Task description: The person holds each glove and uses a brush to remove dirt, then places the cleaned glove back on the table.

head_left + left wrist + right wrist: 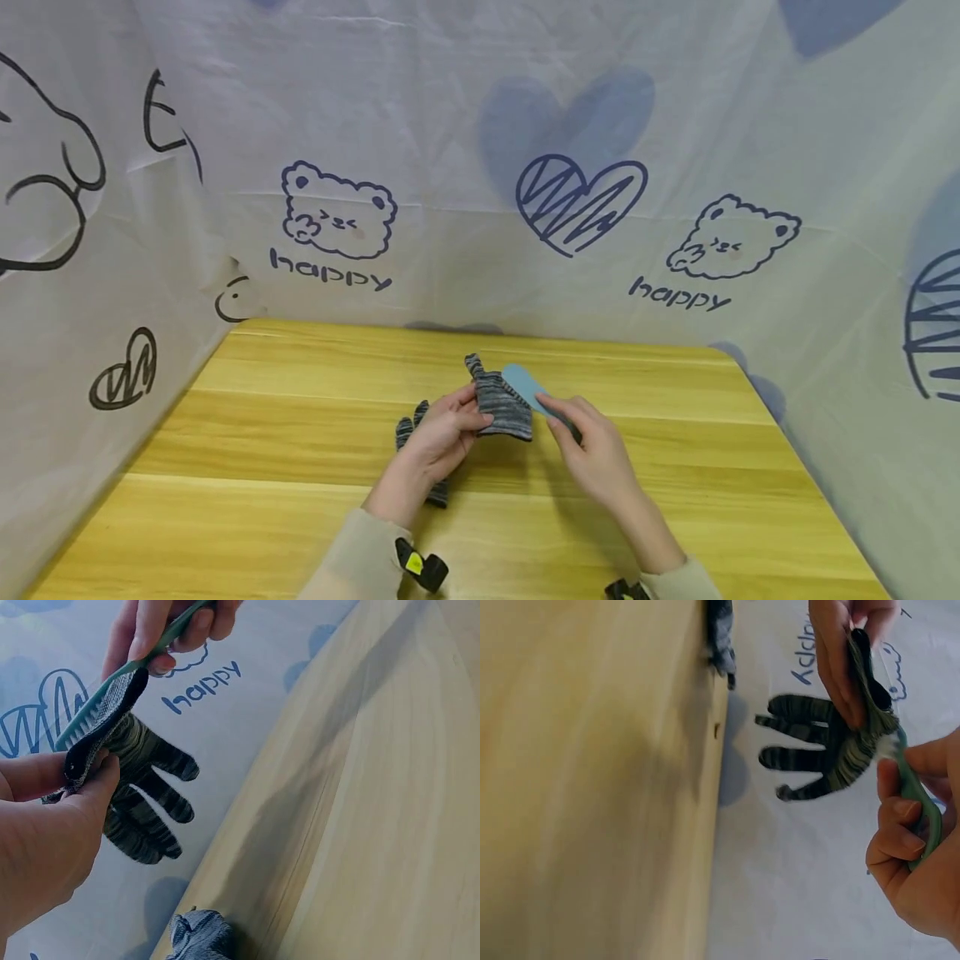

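1. The left hand point(442, 433) pinches a striped grey knit glove point(506, 410) near its cuff, thumb on one side and fingers on the other.
2. That glove hangs above the table point(705, 467), its cuff edge turned toward the person, its fingers pointing away and free below the grip.
3. The right hand point(596, 450) is clamped around the handle of a blue-green brush point(523, 387); the bristles meet the glove's right side in the head view.
4. A second glove point(404, 432) lies on the table, partly covered by the left hand and wrist.
5. The table's far edge runs beyond both hands, close to a white printed cloth point(457, 275).
6. Both side edges stand well apart from the hands; the widest room for moving is to the right of the right hand.
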Demonstrator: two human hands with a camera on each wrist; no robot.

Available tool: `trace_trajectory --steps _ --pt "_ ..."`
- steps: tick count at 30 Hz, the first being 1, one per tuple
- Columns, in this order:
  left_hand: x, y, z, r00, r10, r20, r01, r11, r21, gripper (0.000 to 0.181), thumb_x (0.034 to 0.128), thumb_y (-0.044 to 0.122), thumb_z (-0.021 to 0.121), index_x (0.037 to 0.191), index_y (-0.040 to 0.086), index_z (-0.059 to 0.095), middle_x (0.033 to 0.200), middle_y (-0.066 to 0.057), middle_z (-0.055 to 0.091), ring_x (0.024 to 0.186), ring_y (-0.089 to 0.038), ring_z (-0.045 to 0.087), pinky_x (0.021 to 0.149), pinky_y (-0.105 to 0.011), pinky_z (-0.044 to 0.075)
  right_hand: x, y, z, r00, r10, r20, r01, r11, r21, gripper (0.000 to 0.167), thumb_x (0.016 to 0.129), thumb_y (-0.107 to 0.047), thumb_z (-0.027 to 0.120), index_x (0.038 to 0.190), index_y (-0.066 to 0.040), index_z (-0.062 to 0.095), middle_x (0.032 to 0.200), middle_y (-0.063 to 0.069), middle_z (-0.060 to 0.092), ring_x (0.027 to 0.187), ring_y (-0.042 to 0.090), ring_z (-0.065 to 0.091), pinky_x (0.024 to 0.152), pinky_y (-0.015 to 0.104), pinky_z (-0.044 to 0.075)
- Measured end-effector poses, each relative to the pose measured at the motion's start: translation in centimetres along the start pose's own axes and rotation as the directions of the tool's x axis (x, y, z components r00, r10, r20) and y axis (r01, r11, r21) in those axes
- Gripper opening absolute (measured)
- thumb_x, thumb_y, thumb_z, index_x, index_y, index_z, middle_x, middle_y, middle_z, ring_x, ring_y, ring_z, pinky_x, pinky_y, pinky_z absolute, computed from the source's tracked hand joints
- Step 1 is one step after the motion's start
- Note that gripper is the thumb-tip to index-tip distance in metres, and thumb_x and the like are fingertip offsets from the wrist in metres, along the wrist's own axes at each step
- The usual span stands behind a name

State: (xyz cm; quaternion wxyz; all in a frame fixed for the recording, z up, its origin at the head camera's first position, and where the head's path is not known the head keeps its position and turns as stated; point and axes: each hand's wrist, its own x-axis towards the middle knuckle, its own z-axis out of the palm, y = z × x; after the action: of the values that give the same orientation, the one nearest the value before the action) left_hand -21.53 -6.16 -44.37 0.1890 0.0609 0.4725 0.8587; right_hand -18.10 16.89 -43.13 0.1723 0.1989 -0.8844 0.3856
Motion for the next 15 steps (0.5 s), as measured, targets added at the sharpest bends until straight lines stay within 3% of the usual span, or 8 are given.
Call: trace_trajectory --steps 2,5,8,10,15 --pt "0.2 0.1 -0.2 1.0 0.016 0.011 -0.016 1.0 -0.004 0.075 0.0966 -0.019 0.043 0.162 -0.01 0.007 0.17 -0.029 0.009 0.158 -0.037 0.01 0.117 -0.028 0.04 0.7 0.0 0.0 0.999 -0.029 0.018 0.03 0.999 -0.043 0.035 0.103 -0.008 0.066 0.136 -0.017 0.07 0.105 0.001 0.071 0.067 0.008 0.047 0.063 0.028 0.044" --pt "0.3 -0.1 -0.6 0.999 0.028 0.016 -0.027 0.999 -0.026 0.074 0.0967 -0.019 0.043 0.162 -0.01 0.009 0.169 -0.028 0.015 0.157 -0.036 0.016 0.102 -0.02 0.05 1.7 0.2 0.0 0.998 -0.052 0.045 0.056 0.996 -0.077 0.035 0.102 -0.009 0.066 0.135 -0.018 0.071 0.107 0.002 0.072 0.071 0.008 0.051 0.066 0.031 0.047" --pt "0.3 -0.1 -0.9 1.0 0.023 0.016 -0.022 0.998 -0.051 0.074 0.0963 -0.02 0.045 0.161 -0.01 0.011 0.167 -0.027 0.021 0.155 -0.034 0.024 0.1 -0.02 0.052 2.4 0.3 -0.1 0.995 -0.062 0.079 0.071 0.992 -0.104 0.034 0.102 -0.01 0.066 0.134 -0.02 0.072 0.108 -0.002 0.072 0.077 0.008 0.056 0.068 0.032 0.049" --pt "0.2 -0.1 -1.0 1.0 0.021 0.019 -0.02 0.999 -0.051 0.072 0.0961 -0.02 0.046 0.161 -0.01 0.015 0.164 -0.029 0.028 0.149 -0.031 0.037 0.1 -0.021 0.053 2.7 0.5 -0.1 0.992 -0.077 0.095 0.088 0.989 -0.116 0.034 0.102 -0.01 0.066 0.134 -0.021 0.072 0.108 -0.005 0.072 0.079 0.007 0.057 0.069 0.032 0.05" --pt "0.3 0.2 -0.8 1.0 0.015 -0.009 -0.016 0.996 -0.085 0.063 0.1029 -0.007 0.051 0.158 -0.013 0.021 0.155 -0.026 0.042 0.119 -0.011 0.062 0.098 -0.02 0.054 3.2 0.9 -0.4 0.986 -0.133 0.105 0.145 0.983 -0.114 0.034 0.101 -0.01 0.068 0.133 -0.02 0.073 0.104 -0.005 0.072 0.075 0.006 0.055 0.065 0.029 0.049"
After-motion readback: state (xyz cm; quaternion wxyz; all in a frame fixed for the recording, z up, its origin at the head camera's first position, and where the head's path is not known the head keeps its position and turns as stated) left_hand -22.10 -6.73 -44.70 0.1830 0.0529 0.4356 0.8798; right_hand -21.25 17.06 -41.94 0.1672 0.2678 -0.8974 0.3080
